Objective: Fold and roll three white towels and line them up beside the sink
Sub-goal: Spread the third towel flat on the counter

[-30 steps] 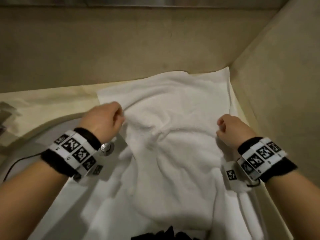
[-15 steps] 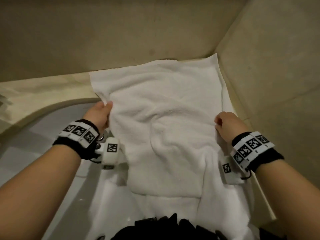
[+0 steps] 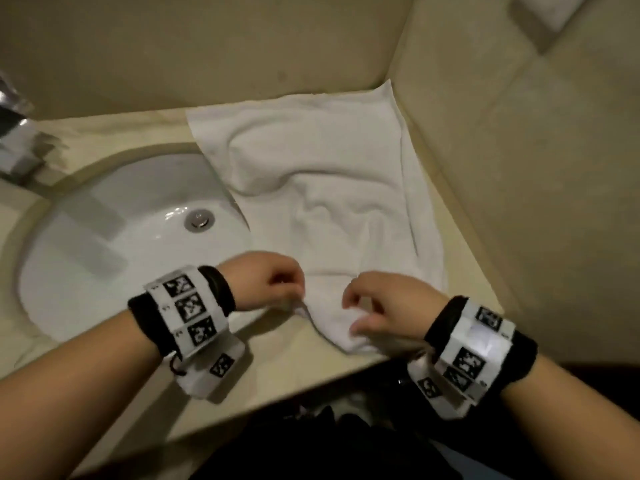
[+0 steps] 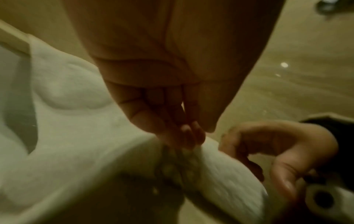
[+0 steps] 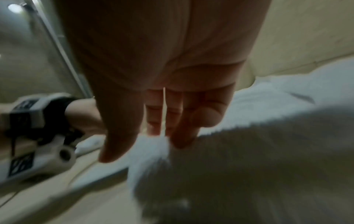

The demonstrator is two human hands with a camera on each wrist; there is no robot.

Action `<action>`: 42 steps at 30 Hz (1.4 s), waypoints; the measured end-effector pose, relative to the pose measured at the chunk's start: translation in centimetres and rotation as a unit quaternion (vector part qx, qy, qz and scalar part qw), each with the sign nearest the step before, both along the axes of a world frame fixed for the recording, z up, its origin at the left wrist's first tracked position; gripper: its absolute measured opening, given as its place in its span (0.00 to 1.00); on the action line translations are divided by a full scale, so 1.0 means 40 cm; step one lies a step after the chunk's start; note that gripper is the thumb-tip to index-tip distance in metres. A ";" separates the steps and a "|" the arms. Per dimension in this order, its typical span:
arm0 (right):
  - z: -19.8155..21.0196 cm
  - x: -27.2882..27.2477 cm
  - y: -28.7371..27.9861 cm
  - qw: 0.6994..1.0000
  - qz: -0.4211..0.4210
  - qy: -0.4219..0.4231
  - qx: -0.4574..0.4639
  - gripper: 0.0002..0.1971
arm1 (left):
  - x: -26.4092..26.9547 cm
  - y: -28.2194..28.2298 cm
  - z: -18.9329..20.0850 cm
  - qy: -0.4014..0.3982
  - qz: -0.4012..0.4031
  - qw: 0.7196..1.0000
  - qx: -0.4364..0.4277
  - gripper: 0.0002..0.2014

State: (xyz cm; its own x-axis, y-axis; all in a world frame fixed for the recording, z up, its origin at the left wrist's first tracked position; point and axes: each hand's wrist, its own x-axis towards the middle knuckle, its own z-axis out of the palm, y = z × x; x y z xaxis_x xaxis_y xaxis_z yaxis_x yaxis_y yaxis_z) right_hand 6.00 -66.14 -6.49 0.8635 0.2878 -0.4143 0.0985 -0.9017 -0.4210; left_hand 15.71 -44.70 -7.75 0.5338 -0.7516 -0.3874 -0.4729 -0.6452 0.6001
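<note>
One white towel (image 3: 311, 174) lies crumpled along the counter to the right of the sink (image 3: 104, 237), from the back corner to the front edge, where it narrows to a bunched end. My left hand (image 3: 298, 301) pinches the left side of that near end, with fingertips and thumb closed on the cloth (image 4: 189, 141). My right hand (image 3: 355, 317) is close beside it, with fingers and thumb curled round the tip of the towel (image 5: 249, 151). No other towels show.
The white basin has a metal drain (image 3: 200, 220), and a chrome faucet (image 3: 15, 133) sits at the far left. Beige walls close in behind and on the right. A strip of counter (image 3: 277, 375) runs in front, with dark clothing below it.
Both hands came from the towel's sides toward me and together at its near end. The part that hung over the front edge now lies bunched on the counter.
</note>
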 end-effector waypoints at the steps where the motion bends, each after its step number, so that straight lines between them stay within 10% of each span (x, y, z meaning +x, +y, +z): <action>1: -0.017 -0.044 0.014 1.000 0.014 0.014 -0.021 0.25 | -0.047 -0.008 -0.009 -0.011 -0.033 0.999 0.017 0.07; 9: -0.030 -0.141 0.016 0.984 -0.096 -0.148 0.027 0.13 | -0.235 -0.052 -0.049 -0.220 0.094 0.971 0.006 0.34; 13: 0.093 -0.104 -0.036 0.970 -0.101 -0.221 0.031 0.11 | -0.219 -0.127 0.017 -0.196 0.140 0.970 -0.035 0.13; 17: 0.170 -0.101 -0.056 0.925 -0.227 -0.300 0.044 0.08 | -0.129 -0.148 0.131 -0.059 0.228 0.961 -0.143 0.14; 21: 0.087 -0.160 0.001 0.971 -0.162 -0.167 0.063 0.25 | -0.061 -0.162 0.186 0.006 0.243 0.962 -0.128 0.11; 24: -0.040 -0.164 0.013 0.986 -0.148 -0.049 -0.057 0.39 | -0.025 -0.163 0.164 -0.131 0.213 0.968 -0.013 0.10; 28: -0.136 -0.136 -0.018 0.974 -0.140 -0.091 -0.153 0.19 | -0.049 -0.095 0.085 -0.244 0.182 0.952 -0.032 0.10; 33: -0.107 -0.114 -0.063 0.966 -0.228 -0.019 0.120 0.07 | -0.121 -0.030 -0.019 -0.130 0.063 0.988 -0.059 0.17; 38: 0.081 -0.083 -0.086 0.724 -0.391 0.037 0.567 0.09 | -0.116 -0.083 -0.050 -0.115 -0.014 0.992 0.042 0.51; 42: 0.199 -0.030 -0.043 0.777 -0.350 -0.020 0.524 0.10 | -0.094 -0.194 -0.016 -0.078 0.121 0.987 -0.067 0.32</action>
State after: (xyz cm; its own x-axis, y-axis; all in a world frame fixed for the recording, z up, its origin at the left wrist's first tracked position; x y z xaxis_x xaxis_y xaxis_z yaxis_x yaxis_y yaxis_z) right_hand 4.81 -67.87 1.49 0.9663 -0.0969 -0.2386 -0.2297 0.0944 -0.9687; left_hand 11.95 -52.47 -8.38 0.7497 -0.6333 -0.1922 -0.4075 -0.6705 0.6199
